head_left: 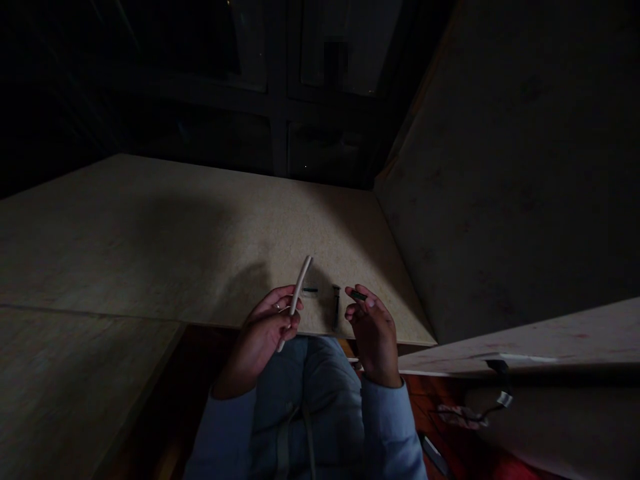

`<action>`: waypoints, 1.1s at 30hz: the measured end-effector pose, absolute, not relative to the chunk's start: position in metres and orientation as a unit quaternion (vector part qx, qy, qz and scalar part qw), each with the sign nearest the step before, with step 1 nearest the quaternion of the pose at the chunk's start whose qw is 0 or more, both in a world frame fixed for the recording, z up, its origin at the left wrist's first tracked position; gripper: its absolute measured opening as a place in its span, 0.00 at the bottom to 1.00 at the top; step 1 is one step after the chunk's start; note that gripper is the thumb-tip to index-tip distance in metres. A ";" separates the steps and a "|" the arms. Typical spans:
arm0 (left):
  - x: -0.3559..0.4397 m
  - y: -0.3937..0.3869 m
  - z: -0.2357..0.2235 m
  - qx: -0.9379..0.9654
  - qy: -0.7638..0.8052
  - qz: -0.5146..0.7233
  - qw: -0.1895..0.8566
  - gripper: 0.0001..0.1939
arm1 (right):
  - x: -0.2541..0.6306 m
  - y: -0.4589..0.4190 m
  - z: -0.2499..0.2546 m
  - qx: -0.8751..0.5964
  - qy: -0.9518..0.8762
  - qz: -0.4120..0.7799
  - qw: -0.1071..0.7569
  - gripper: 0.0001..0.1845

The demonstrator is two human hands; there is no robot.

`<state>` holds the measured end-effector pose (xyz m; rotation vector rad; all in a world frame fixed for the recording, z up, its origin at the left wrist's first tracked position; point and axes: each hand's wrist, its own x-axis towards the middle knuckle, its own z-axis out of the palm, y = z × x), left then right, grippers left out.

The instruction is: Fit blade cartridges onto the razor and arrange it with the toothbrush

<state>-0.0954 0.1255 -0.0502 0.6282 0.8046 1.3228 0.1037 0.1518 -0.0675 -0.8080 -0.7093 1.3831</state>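
My left hand (265, 333) is closed around a pale, slim, slightly curved stick (301, 283), which tilts up and away from me. Between the thumb and fingers of my right hand (373, 327) is a small dark green piece (358, 295), too dim to name. On the stone-like ledge between my hands lies a dark T-shaped thing (337, 307), its narrow head pointing away. Left of it, just beyond my left fingers, rests a small flat piece with a dark strip (311, 291). Neither hand touches these two.
The pale ledge (190, 220) runs wide to the left and back to a dark window (280, 100). A wall (500, 167) rises on the right. My legs are under the ledge's front edge. A black cable (503, 383) and a dark flat object (435, 455) are at lower right.
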 end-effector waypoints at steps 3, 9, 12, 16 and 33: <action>-0.085 0.126 -0.052 0.308 0.363 0.557 0.680 0.22 | 0.101 0.148 -0.062 -0.344 -0.321 0.608 0.640 0.20; -0.068 0.124 -0.054 0.399 0.404 0.503 0.651 0.28 | 0.090 0.140 -0.054 -0.337 -0.348 0.623 0.615 0.22; -0.067 0.124 -0.052 0.419 0.415 0.483 0.647 0.28 | 0.086 0.138 -0.054 -0.352 -0.360 0.613 0.609 0.25; -0.068 0.123 -0.051 0.429 0.423 0.468 0.646 0.28 | 0.085 0.139 -0.058 -0.365 -0.372 0.576 0.631 0.24; -0.064 0.129 -0.059 0.427 0.437 0.467 0.639 0.28 | 0.087 0.141 -0.067 -0.376 -0.382 0.563 0.629 0.23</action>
